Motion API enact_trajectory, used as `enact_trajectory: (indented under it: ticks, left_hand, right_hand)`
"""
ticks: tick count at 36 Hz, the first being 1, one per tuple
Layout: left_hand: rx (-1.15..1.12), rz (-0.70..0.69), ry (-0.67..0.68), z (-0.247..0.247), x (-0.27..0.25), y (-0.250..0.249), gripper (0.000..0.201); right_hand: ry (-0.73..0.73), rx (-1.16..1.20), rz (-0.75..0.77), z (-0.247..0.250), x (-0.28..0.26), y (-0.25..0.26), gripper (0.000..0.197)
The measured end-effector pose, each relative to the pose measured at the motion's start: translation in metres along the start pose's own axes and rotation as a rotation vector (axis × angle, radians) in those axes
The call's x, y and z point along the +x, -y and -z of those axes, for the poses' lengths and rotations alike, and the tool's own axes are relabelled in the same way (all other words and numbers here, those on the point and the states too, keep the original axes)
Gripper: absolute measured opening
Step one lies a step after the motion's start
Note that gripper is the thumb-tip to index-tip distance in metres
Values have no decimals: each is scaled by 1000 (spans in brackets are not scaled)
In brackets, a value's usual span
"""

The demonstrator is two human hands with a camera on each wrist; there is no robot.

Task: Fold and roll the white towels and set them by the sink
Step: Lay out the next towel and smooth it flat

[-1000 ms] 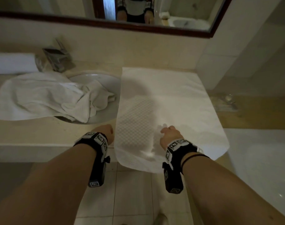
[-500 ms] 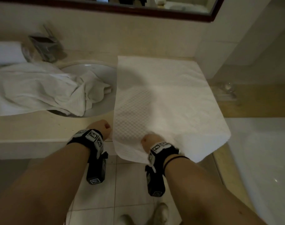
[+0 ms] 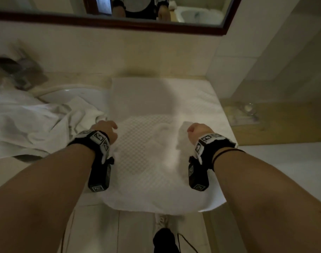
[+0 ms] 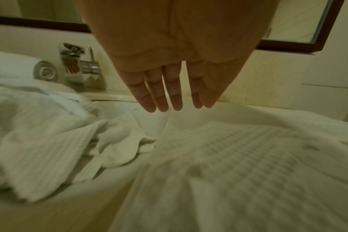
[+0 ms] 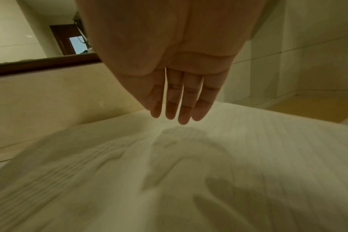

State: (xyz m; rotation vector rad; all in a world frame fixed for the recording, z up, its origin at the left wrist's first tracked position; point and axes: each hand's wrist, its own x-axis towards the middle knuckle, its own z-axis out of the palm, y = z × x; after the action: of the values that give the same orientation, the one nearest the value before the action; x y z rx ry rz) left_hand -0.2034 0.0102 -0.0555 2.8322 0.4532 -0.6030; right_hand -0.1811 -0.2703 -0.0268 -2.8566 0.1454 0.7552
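A flat white towel point(image 3: 156, 110) with a waffle-weave patch lies on the counter right of the sink point(image 3: 68, 94), its near end hanging over the front edge. My left hand point(image 3: 105, 129) hovers at the towel's left edge, fingers point(image 4: 165, 94) straight and holding nothing. Over the towel's right half, my right hand point(image 3: 196, 130) has straight fingers point(image 5: 181, 102) just above the cloth, casting a shadow on it. A crumpled white towel point(image 3: 37, 125) sprawls across the sink. A rolled towel point(image 4: 46, 70) sits at the far left beside the faucet point(image 4: 83, 67).
A dark-framed mirror point(image 3: 119, 24) runs along the back wall. A tiled wall point(image 3: 256, 61) closes the counter's right end, with a bathtub ledge point(image 3: 284, 161) beyond it. Below the counter edge are floor tiles and a dark shoe point(image 3: 164, 240).
Both hands have moved forward from the towel's near edge to its middle. The right hand has shifted to the right, so the hands now stand apart.
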Motion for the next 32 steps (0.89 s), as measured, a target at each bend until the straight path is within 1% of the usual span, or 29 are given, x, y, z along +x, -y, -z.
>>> enact_trajectory:
  ticks: [2,5,8,10,13,15,19,22,27,32]
  left_hand:
    - [27,10,-12,12,26,-19,37]
    - [55,54,17,28,67,-44,39]
    - [67,76,79,40,105,-65,49]
    - [75,59,127,45,129,-77,56]
    - [83,1,173,43,156,-92,59]
    - [87,7,217,39,172,-100,62]
    - [43,91,269,30,204,-109,63]
    - [53,117,254,26,219,-105,62]
    - [87,144,270,31,239,-103,61]
    - [97,162,239,29,252,-101,63]
  right_hand:
    - [-31,2,-21,21,32,-10,34]
    - [-34,14,-42,51,85,-20,36]
    - [-25,57,-79,77,135,-27,41]
    - [-21,58,-89,89,164,-29,48]
    - [-6,2,-49,98,199,-26,55]
    - [54,-99,-8,100,220,-21,59]
    - [169,-236,13,97,251,-11,53]
    - [221,-225,-9,92,268,-5,55]
    - [254,-199,-9,99,289,-4,62]
    - [242,-231,11,97,299,-4,68]
